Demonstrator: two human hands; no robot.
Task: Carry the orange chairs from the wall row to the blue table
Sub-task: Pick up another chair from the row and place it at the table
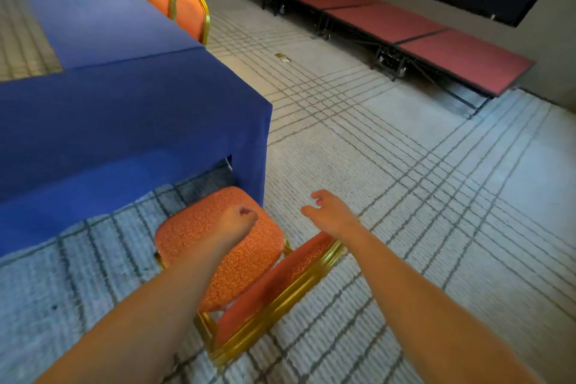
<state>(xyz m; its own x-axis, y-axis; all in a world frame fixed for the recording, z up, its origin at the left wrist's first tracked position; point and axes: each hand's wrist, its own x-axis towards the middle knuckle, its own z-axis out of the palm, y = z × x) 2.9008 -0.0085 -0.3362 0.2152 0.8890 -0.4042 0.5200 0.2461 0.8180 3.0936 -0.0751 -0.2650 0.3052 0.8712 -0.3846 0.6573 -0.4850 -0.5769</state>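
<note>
The blue-draped bench [124, 103] fills the left side, and its cloth hangs down to the carpet [405, 165]. Its left end runs out of view. Along its far long edge three orange chairs [190, 14] stand in a row with their backs just beside the cloth; the farthest is cut off by the top border.

At the bench's near corner stands another orange chair [249, 259]. The front of its seat is just beside the hanging cloth and its gold-framed back is towards the viewer. Its legs are hidden under the seat.

The left hand [237, 221] hovers over the seat, fingers curled into a fist around nothing. The right hand [330, 213] hangs apart from it, above the top corner of the chair back, fingers loosely bent and holding nothing.

To the right, bare carpet stretches wide to a row of low red platforms [389, 22] along the wall. What lies under them is too dark to make out.
</note>
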